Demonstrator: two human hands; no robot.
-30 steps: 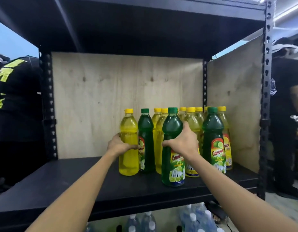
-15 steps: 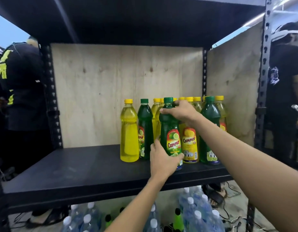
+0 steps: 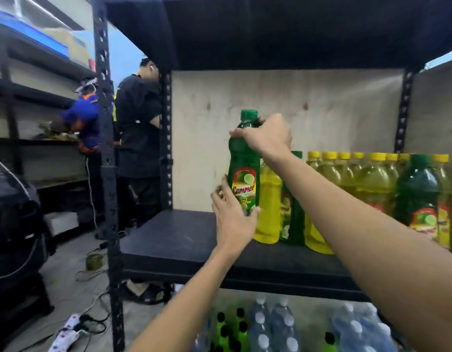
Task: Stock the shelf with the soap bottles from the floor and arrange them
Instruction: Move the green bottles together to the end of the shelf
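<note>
Soap bottles are your concern, so start with what carries them: the shelf (image 3: 179, 240), a matt black board in a black steel frame with punched uprights, backed by pale, knotty plywood (image 3: 283, 97). Its left half is bare; its right half holds the standing group of bottles (image 3: 359, 189), packed from about the middle to the right edge, mostly translucent yellow with yellow caps, and a dark green one (image 3: 420, 196) towards the front right. Below the shelf, on the floor (image 3: 67, 275), stand clear water bottles (image 3: 278, 326) with pale caps.

You hold one green bottle (image 3: 244, 168) up, its base clear of the board, just left of the group and next to the end yellow bottle (image 3: 269, 207). It is smooth glossy plastic, waisted and narrowing to a ribbed green cap, with a red and yellow lime label facing you. Your right hand (image 3: 268, 135) grips its shoulder and neck from above; your left hand (image 3: 232, 217) cups its lower body, fingers partly spread.

By my reading you are mid-arrangement: this bottle is being moved to the left end of the row. The next move calls for lowering it upright onto the bare board, close against the yellow neighbour, label to the front edge. Slick walls and a tall, narrow shape suggest it would tip easily, so set it flat before letting go.
</note>
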